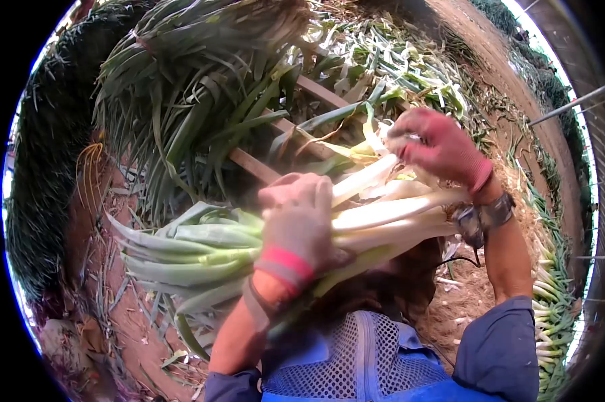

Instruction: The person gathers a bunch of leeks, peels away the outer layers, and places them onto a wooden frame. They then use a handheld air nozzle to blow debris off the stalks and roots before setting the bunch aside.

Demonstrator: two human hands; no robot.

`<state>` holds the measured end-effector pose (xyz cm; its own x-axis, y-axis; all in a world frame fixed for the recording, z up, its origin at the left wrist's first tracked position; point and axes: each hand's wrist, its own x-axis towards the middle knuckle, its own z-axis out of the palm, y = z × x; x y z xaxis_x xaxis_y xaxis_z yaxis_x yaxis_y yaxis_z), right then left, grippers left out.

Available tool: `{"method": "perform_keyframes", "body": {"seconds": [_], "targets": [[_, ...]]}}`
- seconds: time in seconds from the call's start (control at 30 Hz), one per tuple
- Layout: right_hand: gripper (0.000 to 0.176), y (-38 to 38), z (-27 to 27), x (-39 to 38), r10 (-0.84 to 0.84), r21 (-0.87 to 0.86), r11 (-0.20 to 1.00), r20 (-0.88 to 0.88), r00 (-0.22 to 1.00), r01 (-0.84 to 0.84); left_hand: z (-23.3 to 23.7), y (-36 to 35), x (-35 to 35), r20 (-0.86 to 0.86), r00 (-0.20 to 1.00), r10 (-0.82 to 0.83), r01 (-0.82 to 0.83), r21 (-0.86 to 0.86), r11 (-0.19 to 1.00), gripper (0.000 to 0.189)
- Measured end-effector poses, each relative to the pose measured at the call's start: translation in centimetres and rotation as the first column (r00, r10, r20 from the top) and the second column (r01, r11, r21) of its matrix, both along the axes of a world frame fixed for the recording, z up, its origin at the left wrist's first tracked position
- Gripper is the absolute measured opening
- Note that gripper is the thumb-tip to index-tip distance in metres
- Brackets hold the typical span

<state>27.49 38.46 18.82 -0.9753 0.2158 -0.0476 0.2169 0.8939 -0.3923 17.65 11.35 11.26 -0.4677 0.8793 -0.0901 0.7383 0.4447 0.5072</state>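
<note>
My left hand (299, 221), in a dusty glove with a pink cuff, is wrapped round a bunch of thick green onions (396, 214). Their green leaves fan out to the left, and the white stalks point right across my lap. Above the white ends is my right hand (433, 144), in a red glove, with its fingers curled in. It closes on a pale, yellowing onion leaf (369, 137) beside the uppermost stalk. The fingertips partly hide where they grip it.
A big heap of green onions (182, 100) lies ahead on wooden slats (255, 166). Stripped leaves (410, 67) cover the ground behind. More onions (547, 301) lie in a row at right, and dark green stacks (48, 167) line the left side.
</note>
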Motion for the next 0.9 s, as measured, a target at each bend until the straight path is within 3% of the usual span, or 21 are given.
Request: {"method": "perform_keyframes", "body": {"seconds": [0.03, 0.07, 0.13, 0.17, 0.2, 0.23, 0.3, 0.37, 0.4, 0.47, 0.53, 0.57, 0.6, 0.67, 0.73, 0.8, 0.9], "targets": [[0.044, 0.8, 0.3, -0.6, -0.093, -0.170, 0.981, -0.010, 0.996, 0.090, 0.5, -0.1, 0.5, -0.064, 0.998, -0.013, 0.011, -0.028, 1.000, 0.102], [0.044, 1.6, 0.5, -1.3, -0.099, -0.169, 0.981, -0.011, 0.995, 0.096, 0.5, 0.0, 1.3, -0.065, 0.998, -0.019, 0.018, -0.028, 0.999, 0.102], [0.079, 3.0, 0.8, -2.9, -0.134, 0.211, 0.975, 0.327, 0.936, 0.065, 0.1, -0.1, 2.9, -0.109, 0.993, 0.037, -0.037, 0.004, 0.999, 0.095], [0.084, 3.1, 0.4, -3.8, -0.151, 0.198, 0.979, 0.510, 0.847, 0.056, -0.6, -0.1, 3.7, -0.223, 0.973, 0.057, -0.042, 0.072, 0.997, 0.091], [0.089, 2.9, -0.5, -4.6, -0.160, 0.182, 0.982, 0.672, 0.723, 0.049, -0.9, 0.1, 4.3, -0.218, 0.974, 0.054, -0.039, 0.075, 0.996, 0.091], [0.090, 2.4, -1.5, -4.9, -0.096, 0.153, 0.988, 0.689, 0.718, -0.014, -1.0, 0.3, 4.9, -0.254, 0.964, 0.079, -0.068, 0.053, 0.996, 0.090], [0.069, -0.6, -2.7, -5.5, -0.081, 0.192, 0.975, 0.778, 0.622, -0.113, -1.7, 0.3, 5.7, -0.323, 0.941, 0.104, -0.104, 0.019, 0.994, 0.090], [0.054, -0.7, -6.6, -5.0, -0.004, 0.197, 0.956, 0.747, 0.665, -0.216, -1.5, 0.1, 5.6, -0.354, 0.929, 0.109, -0.103, 0.036, 0.994, 0.091], [0.044, -0.4, -8.6, -4.7, 0.002, 0.303, 0.906, 0.692, 0.722, -0.294, -1.3, -0.1, 5.3, -0.359, 0.927, 0.105, -0.098, 0.038, 0.995, 0.091], [0.034, 1.9, -10.6, -4.7, -0.142, 0.555, 0.798, 0.553, 0.821, -0.236, -0.6, -0.5, 4.8, -0.335, 0.938, 0.084, -0.082, 0.020, 0.996, 0.092], [0.030, 7.8, -8.3, -5.7, -0.380, 0.664, 0.740, 0.278, 0.882, 0.110, -0.1, -1.0, 4.4, -0.253, 0.965, 0.069, -0.075, -0.014, 0.997, 0.092], [0.025, 13.2, -7.1, -5.1, -0.515, 0.697, 0.649, 0.107, 0.851, 0.305, 0.1, -1.3, 4.2, -0.242, 0.967, 0.077, -0.084, -0.021, 0.996, 0.092], [0.024, 21.6, -7.2, -3.0, -0.538, 0.612, 0.609, -0.148, 0.830, 0.504, 0.1, -1.7, 3.8, -0.253, 0.964, 0.082, -0.091, -0.021, 0.996, 0.092], [0.038, 21.9, 2.7, -2.0, -0.728, 0.633, 0.438, -0.167, 0.665, 0.639, 0.2, -2.4, 3.1, -0.175, 0.976, 0.133, -0.127, 0.043, 0.991, 0.092], [0.049, 23.5, 4.6, -1.0, -0.684, 0.748, 0.345, -0.214, 0.698, 0.567, 0.5, -2.4, 2.5, -0.169, 0.976, 0.136, -0.134, 0.027, 0.991, 0.093], [0.053, 17.4, 6.0, -2.0, -0.636, 0.715, 0.451, -0.163, 0.755, 0.534, 0.7, -2.1, 2.2, -0.136, 0.976, 0.172, -0.175, -0.014, 0.984, 0.094], [0.051, 12.4, 2.5, -1.9, -0.484, 0.429, 0.768, -0.097, 0.870, 0.475, 0.2, -2.1, 2.1, -0.175, 0.971, 0.166, -0.168, 0.001, 0.986, 0.094]]}}
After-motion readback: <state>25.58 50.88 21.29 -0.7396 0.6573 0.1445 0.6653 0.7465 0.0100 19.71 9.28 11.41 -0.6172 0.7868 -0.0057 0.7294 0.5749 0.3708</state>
